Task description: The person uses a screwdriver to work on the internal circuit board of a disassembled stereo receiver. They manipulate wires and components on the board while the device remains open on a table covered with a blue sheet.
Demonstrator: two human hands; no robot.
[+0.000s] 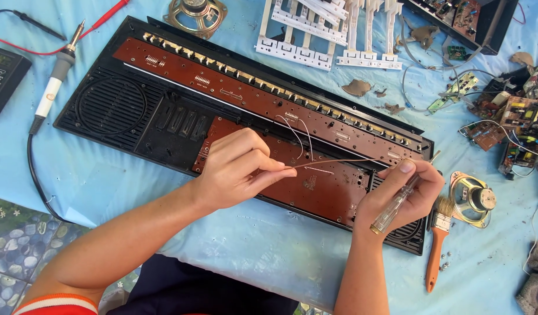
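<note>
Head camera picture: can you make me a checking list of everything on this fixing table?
Surface: light blue cloth over a patterned tiled floor.
Job's things: opened black keyboard case with brown circuit boards; thin wire; clear-handled screwdriver.
Clutter: white key strips, two speakers, paintbrush, loose circuit boards, small screws.
Grippers: left hand pinches the wire; right hand holds the screwdriver.
Cables: soldering iron cord, red and black meter leads.
Surroundings: black meter, grey rag.
</note>
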